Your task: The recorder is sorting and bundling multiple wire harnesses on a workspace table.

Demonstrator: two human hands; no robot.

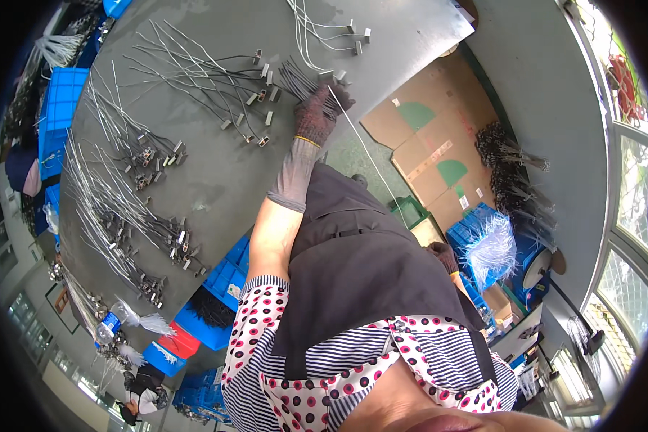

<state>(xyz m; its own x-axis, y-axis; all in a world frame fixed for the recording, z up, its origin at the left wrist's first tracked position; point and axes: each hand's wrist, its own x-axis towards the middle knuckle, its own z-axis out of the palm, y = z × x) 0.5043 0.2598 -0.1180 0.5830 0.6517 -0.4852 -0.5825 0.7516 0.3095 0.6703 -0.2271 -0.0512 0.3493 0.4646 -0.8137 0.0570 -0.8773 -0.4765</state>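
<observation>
Hands are well apart, both in dark gloves. Closed around a bundle of dark cables [293,81], the left hand [320,115] rests at the edge of the tabletop [216,173], the cables fanning out past its fingers. One white cable [360,135] slants from that hand down toward a green bin [412,212]. Down by the apron [367,266], the right hand [443,255] is mostly hidden; whether it grips anything, I cannot tell.

The step in hand looks to be gathering cables into the left fist. The next move probably calls for keeping that grip firm while the white cable is drawn in without a snag.

Just left of the left hand lie connector-tipped cables [253,99], with a denser cable pile [173,234] farther left; pale cables [358,48] lie just beyond it. Beside the right hand, a blue crate [462,229] bears whitish strands [493,246].
</observation>
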